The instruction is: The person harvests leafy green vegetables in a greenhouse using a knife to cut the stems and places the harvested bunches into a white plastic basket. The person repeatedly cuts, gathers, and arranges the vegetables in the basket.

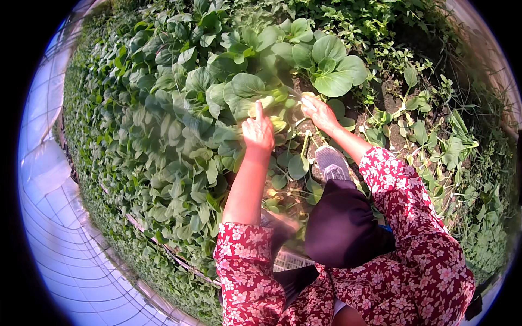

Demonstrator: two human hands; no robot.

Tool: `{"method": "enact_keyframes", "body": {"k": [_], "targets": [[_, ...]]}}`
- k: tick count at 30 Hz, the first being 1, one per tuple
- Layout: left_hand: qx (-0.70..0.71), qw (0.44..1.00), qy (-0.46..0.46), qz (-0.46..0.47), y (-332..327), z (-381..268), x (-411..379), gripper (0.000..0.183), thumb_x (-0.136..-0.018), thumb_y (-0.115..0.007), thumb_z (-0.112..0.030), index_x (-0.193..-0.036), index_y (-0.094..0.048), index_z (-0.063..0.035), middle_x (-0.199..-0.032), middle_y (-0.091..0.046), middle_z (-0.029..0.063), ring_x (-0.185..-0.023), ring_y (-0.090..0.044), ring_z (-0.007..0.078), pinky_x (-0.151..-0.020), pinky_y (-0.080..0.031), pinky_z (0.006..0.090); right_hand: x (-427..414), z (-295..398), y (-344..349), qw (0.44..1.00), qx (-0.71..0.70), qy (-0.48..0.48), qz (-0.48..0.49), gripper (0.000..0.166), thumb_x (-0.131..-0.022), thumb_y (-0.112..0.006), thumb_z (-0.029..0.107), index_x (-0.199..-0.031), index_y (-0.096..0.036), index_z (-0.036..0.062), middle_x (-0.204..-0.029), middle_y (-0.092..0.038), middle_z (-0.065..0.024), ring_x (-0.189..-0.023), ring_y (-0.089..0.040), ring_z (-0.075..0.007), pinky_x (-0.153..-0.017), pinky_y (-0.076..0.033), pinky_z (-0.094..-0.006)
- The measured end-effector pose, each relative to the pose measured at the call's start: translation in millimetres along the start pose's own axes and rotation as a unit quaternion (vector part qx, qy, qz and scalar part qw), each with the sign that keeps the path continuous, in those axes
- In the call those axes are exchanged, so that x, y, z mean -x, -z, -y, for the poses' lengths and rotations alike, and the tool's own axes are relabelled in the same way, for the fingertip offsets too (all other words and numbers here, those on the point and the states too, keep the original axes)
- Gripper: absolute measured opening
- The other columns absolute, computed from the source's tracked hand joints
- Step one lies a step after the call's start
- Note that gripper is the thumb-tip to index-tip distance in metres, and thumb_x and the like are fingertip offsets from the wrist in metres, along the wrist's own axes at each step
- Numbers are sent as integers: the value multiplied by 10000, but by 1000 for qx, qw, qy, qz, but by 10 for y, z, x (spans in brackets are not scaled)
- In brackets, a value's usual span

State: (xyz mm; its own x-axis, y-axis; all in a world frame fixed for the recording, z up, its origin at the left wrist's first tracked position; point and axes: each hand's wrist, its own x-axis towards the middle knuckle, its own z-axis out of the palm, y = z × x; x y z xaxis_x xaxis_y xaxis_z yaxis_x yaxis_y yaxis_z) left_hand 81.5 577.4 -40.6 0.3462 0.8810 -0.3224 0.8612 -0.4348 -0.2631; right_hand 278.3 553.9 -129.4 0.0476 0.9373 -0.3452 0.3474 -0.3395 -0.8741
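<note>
My left hand point(259, 129) is closed around leafy greens, with its index finger stretched forward. Pale stem bases point(278, 124) stick out at the right of that hand, and broad green leaves point(238, 98) spread on its far side. To its right, my right hand point(321, 114) is low over the soil, its fingers curled around what looks like a slim tool point(294, 93). Blur and the fingers hide most of that tool. A large leafy green plant point(332, 67) stands rooted just beyond my right hand.
Dense greens point(163, 122) fill the left side. Loose plants and cut leaves point(452, 146) lie on the soil at right. My shoe point(332, 161) is planted below my right hand. Part of a white plastic crate point(290, 261) shows by my legs. Plastic greenhouse sheeting point(81, 244) curves along the left.
</note>
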Motion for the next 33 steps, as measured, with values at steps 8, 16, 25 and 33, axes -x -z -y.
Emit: {"method": "enact_keyframes", "body": {"k": [8, 16, 25, 33], "targets": [[53, 991, 17, -121, -173, -24, -16, 226, -826, -468, -174, -905, -614, -21, -1360, -406, 118, -708, -512, 228, -672, -369, 333, -143, -24, -123, 957, -240, -151, 67, 391, -824, -577, 126, -1214, -557, 113, -719, -554, -7, -510, -458, -80, -442, -368, -222], [42, 991, -9, -123, -169, -79, 94, 234, -810, -475, -163, -931, -599, -6, -1281, -457, 151, -678, -500, 235, -655, -370, 339, -31, 100, 2, 952, -225, -189, 92, 380, -840, -547, 152, -1218, -554, 121, -619, -462, 43, -451, -379, -40, -372, -296, -195], [71, 977, -8, -199, 207, -72, 236, 366, -814, -487, -118, -1133, -527, 57, -1353, -397, 137, -613, -496, 220, -595, -398, 338, 380, 20, 29, 852, -468, -223, 71, 367, -834, -622, 199, -1116, -520, -13, -720, -551, -32, -440, -405, -41, -355, -296, -172], [65, 980, 0, -188, 398, -350, 1124, 274, -764, -503, -56, -1010, -598, 20, -1395, -364, 74, -589, -470, 184, -560, -379, 317, 549, 453, -30, 650, -687, -289, 149, 282, -795, -692, 304, -983, -540, 159, -764, -512, 39, -506, -427, -46, -373, -279, -134]]}}
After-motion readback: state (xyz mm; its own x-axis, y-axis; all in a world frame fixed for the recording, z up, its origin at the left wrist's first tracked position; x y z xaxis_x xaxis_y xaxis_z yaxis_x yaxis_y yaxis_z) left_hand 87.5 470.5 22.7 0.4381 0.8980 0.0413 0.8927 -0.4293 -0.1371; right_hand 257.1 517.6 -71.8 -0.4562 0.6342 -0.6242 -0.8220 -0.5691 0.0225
